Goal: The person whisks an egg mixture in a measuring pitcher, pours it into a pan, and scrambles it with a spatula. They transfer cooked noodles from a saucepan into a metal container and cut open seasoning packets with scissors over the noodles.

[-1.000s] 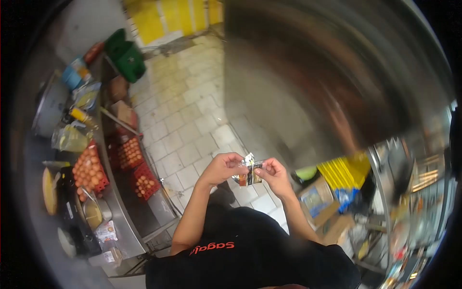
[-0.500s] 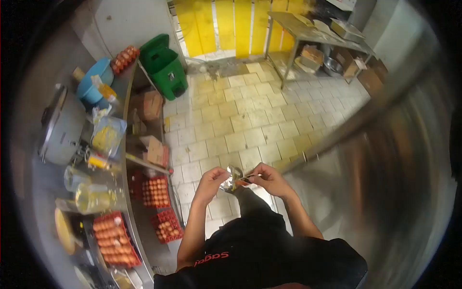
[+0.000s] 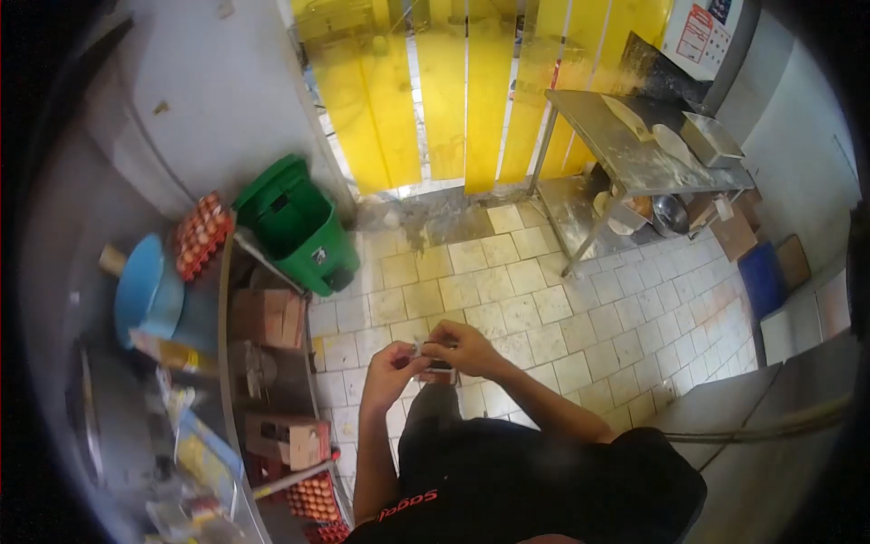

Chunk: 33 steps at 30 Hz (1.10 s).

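Note:
In front of my torso, both hands are closed around a small shiny foil packet (image 3: 439,369), with reddish and dark parts showing below the fingers. My left hand (image 3: 390,374) grips it from the left side with thumb and fingers pinched. From the right, my right hand (image 3: 464,349) has its fingertips bent over the packet's upper edge, close to the left thumb. Most of the packet is covered by the fingers, so its exact kind is unclear.
Along the left runs a steel counter with a blue basin (image 3: 149,295) and an egg tray (image 3: 201,238); boxes (image 3: 267,317) fill shelves below. A green bin (image 3: 304,231) stands beyond it. Yellow strip curtains (image 3: 439,100) hang ahead. A steel table (image 3: 625,145) is at right.
My hands have come closer together over the packet, which is now more hidden. The view has moved forward and turned, bringing the curtains, bin and steel table nearer.

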Motion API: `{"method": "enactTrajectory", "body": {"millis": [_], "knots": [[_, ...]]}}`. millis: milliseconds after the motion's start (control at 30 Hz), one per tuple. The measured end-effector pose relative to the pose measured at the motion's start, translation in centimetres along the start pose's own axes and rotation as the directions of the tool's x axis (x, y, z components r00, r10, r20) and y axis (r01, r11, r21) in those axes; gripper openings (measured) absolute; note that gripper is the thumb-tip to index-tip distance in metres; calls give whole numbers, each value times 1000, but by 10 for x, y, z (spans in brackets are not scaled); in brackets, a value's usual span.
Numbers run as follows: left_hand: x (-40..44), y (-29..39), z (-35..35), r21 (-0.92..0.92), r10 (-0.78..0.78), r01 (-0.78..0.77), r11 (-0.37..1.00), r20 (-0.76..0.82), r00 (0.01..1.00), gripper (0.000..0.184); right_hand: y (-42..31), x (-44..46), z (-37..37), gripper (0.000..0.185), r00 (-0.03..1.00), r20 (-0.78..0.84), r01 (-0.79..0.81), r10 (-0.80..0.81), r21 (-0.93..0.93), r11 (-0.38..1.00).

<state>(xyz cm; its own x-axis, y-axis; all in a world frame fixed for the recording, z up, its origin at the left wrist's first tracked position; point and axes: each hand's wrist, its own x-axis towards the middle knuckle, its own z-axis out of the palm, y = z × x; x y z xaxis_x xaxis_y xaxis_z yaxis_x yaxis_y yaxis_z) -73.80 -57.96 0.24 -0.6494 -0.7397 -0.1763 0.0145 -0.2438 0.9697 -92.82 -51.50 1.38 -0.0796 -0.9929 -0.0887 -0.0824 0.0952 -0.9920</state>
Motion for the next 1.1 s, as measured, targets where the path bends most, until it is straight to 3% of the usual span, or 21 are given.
{"method": "enactTrajectory", "body": {"millis": [100,200,333,433,533,633,667,700,767,800,833,867,933,1000,1033,1067,1100], "knots": [[144,18,-1,47,-47,44,998,65,997,14,1,100,-80,27,991,-31,-128,128,-4,992],[290,62,14,106,-172,149,983,272,947,15,-4,177,-176,26,978,-209,-35,5,-140,990],[481,125,58,448,-63,-120,886,371,926,18,-5,256,-328,24,870,-471,-150,147,32,988],[634,143,96,357,5,-194,914,469,883,18,1,333,-442,21,793,-597,-159,124,-6,987],[776,176,141,294,-4,-141,945,444,896,18,5,437,-540,25,756,-644,-108,120,58,992],[957,152,169,306,280,-393,867,352,893,20,6,564,-640,32,799,-597,-73,74,26,997],[988,179,181,404,289,-388,828,284,914,24,4,608,-669,38,831,-553,-81,66,-3,997],[1038,180,184,368,409,-473,800,242,880,27,0,650,-698,45,859,-508,-93,63,-34,995],[1117,188,182,186,465,-503,844,212,860,32,0,727,-752,56,871,-489,-169,53,-196,966],[1154,201,177,36,416,-436,899,237,878,35,5,758,-784,62,879,-474,-203,44,-290,935],[1193,195,165,28,453,-461,887,148,879,39,16,784,-819,65,866,-499,-175,-18,-336,926],[1234,192,139,64,545,-562,825,176,820,41,31,809,-853,68,849,-521,-143,-82,-378,915],[1284,202,101,152,548,-527,836,-176,818,43,51,846,-916,72,796,-596,-146,-112,-367,919],[1316,231,72,614,739,-475,630,-284,611,39,55,861,-989,74,715,-698,-210,-35,-263,942],[1348,225,40,647,751,-441,622,-334,569,42,62,870,-1022,72,618,-785,-246,43,-141,959],[1375,218,14,486,752,-575,658,-400,524,42,70,872,-1051,70,505,-853,-269,134,-8,963],[1398,217,-12,616,807,-523,590,-421,414,39,96,874,-1080,64,395,-909,-372,133,-26,928]]}}
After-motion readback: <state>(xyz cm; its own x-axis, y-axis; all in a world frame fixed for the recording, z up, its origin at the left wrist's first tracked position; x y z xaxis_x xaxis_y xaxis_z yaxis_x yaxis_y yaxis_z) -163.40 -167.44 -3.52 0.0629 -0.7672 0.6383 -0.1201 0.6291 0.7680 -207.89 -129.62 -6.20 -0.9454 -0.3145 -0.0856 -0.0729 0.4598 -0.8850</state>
